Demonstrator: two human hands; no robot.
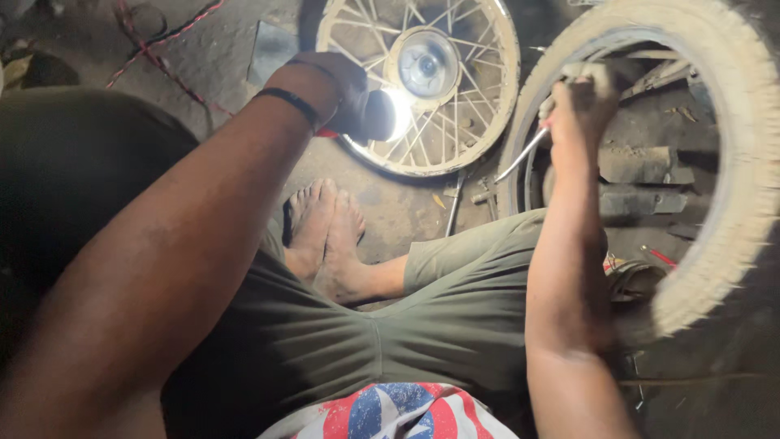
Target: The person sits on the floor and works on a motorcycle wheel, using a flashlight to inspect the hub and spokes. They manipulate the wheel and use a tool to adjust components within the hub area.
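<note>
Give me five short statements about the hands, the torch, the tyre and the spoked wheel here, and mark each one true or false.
1. The left hand holds a lit black torch. True.
2. The right hand is empty. False: it grips a thin metal tool with a red handle.
3. The pale dusty rubber tyre stands by the right hand. True.
4. The silver spoked wheel rim rests on the person's lap. False: it lies on the dirty concrete floor, beyond the bare feet.
5. A black band circles the left wrist. True.
</note>
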